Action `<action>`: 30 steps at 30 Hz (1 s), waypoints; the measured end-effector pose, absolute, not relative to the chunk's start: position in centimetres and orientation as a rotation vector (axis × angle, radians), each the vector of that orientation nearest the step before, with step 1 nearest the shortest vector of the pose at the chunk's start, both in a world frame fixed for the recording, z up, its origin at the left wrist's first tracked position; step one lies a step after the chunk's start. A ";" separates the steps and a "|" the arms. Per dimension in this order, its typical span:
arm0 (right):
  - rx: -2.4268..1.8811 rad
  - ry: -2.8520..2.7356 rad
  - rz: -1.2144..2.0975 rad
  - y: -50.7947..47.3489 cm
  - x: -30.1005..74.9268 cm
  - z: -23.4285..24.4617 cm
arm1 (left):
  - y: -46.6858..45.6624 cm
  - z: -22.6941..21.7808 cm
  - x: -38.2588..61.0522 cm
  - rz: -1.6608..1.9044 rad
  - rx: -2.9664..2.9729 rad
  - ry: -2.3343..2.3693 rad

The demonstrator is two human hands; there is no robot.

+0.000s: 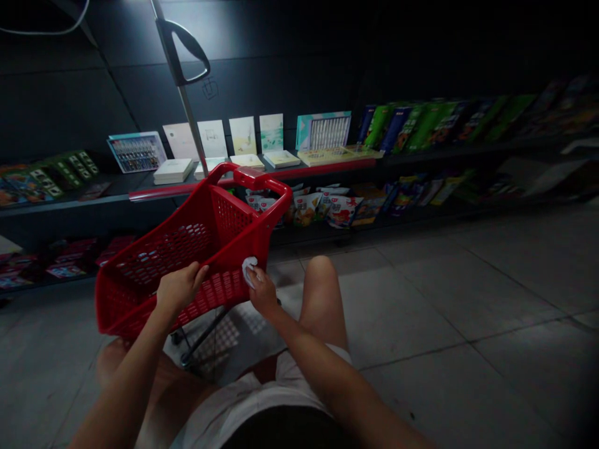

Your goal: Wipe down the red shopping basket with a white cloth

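A red plastic shopping cart with perforated sides stands in front of my knees, its handle at the upper right. My left hand is closed over the top rim of the near side. Against the outer side panel, below the handle end, my right hand presses a crumpled white cloth. The fingers of that hand are bunched around the cloth, and part of it is hidden by them. Inside the basket no goods can be made out in the dim light.
Behind the cart runs a shelf with notebooks, marker sets and green and blue packs. Snack bags fill the lower level. A metal pole with a black loop handle rises behind the cart. Grey floor tiles extend right.
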State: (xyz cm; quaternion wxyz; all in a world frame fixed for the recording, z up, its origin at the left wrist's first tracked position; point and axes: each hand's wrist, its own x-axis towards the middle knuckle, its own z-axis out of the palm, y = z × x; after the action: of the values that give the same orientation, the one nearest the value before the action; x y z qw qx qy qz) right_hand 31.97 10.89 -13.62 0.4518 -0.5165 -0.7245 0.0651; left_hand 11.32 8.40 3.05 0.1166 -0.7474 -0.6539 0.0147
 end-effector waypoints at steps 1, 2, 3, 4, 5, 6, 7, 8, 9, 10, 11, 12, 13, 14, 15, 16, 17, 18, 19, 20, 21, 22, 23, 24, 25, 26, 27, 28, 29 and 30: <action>-1.277 -1.761 0.190 10.7 31.9 -13.5 | 8.4 3.0 11.3 0.037 -2.185 -1.911; -1.253 -1.751 0.211 10.5 31.7 -13.0 | 8.4 3.0 11.4 0.033 -2.183 -1.912; -1.211 -1.756 0.218 10.3 31.6 -12.3 | 8.4 3.0 11.4 0.034 -2.182 -1.914; -1.162 -1.764 0.203 10.1 31.5 -11.3 | 8.4 3.0 11.4 0.039 -2.181 -1.917; -1.124 -1.763 0.170 9.9 31.5 -10.0 | 8.4 3.0 11.4 0.043 -2.180 -1.919; -1.113 -1.743 0.130 9.9 31.6 -8.5 | 8.4 3.0 11.4 0.047 -2.176 -1.919; -1.134 -1.714 0.089 10.0 31.8 -6.9 | 8.4 2.9 11.5 0.047 -2.171 -1.919; -1.184 -1.685 0.054 10.1 32.0 -5.4 | 8.4 2.9 11.5 0.046 -2.167 -1.918; -1.244 -1.675 0.028 10.2 32.2 -4.0 | 8.4 2.9 11.5 0.043 -2.167 -1.917; -1.299 -1.692 0.014 10.3 32.3 -2.9 | 8.4 2.9 11.5 0.041 -2.171 -1.915; -1.345 -1.731 0.006 10.4 32.2 -2.0 | 8.4 2.9 11.5 0.038 -2.180 -1.912; -1.382 -1.779 0.000 10.3 32.0 -1.3 | 8.4 3.0 11.5 0.033 -2.193 -1.905; -1.410 -1.830 -0.005 10.2 31.7 -0.9 | 8.5 3.0 11.5 0.025 -2.210 -1.898; -1.430 -1.878 -0.007 9.9 31.2 -0.6 | 8.5 3.0 11.5 0.016 -2.229 -1.892; -1.440 -1.929 -0.004 9.6 30.7 -0.5 | 8.5 3.1 11.4 0.007 -2.248 -1.887; -1.439 -1.981 0.001 9.2 30.1 -0.5 | 8.5 3.2 11.4 0.000 -2.266 -1.888; -1.431 -2.033 0.005 8.8 29.5 -0.5 | 8.6 3.2 11.3 -0.002 -2.282 -1.894; -1.420 -2.080 0.007 8.4 28.9 -0.6 | 8.6 3.3 11.2 0.000 -2.296 -1.901; -1.409 -2.115 0.005 8.0 28.3 -0.6 | 8.6 3.4 11.1 0.002 -2.309 -1.909; -1.399 -2.140 0.000 7.7 27.7 -0.7 | 8.6 3.4 11.1 0.001 -2.321 -1.916; -1.384 -2.162 -0.006 7.4 27.2 -0.9 | 8.6 3.5 11.0 -0.007 -2.332 -1.923; -1.369 -2.180 -0.010 7.3 26.6 -1.1 | 8.5 3.5 11.0 -0.024 -2.348 -1.932; -1.350 -2.201 -0.011 7.1 26.1 -1.4 | 8.5 3.5 10.9 -0.058 -2.376 -1.947; -1.331 -2.225 -0.007 7.0 25.6 -1.7 | 8.6 3.6 10.9 -0.103 -2.414 -1.967; -1.311 -2.253 -0.001 6.9 25.0 -2.1 | 8.6 3.6 10.8 -0.151 -2.458 -1.988; -1.288 -2.285 0.005 6.7 24.5 -2.5 | 8.6 3.7 10.7 -0.194 -2.505 -2.006; -1.260 -2.317 0.007 6.6 24.0 -2.8 | 8.7 3.9 10.5 -0.227 -2.553 -2.023; -1.225 -2.349 0.006 6.4 23.5 -3.1 | 8.9 4.1 10.2 -0.244 -2.605 -2.035; -1.184 -2.383 0.005 6.2 23.0 -3.2 | 9.0 4.4 9.9 -0.247 -2.655 -2.047; -1.150 -2.410 0.008 5.9 22.6 -3.3 | 9.2 4.7 9.6 -0.241 -2.705 -2.065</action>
State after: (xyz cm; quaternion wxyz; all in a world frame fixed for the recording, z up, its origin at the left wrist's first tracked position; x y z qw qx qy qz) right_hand 22.58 5.87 -3.26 0.2334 -0.4186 -0.8777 0.0028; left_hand 9.61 9.18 4.72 -0.1347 -0.7856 -0.5999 -0.0700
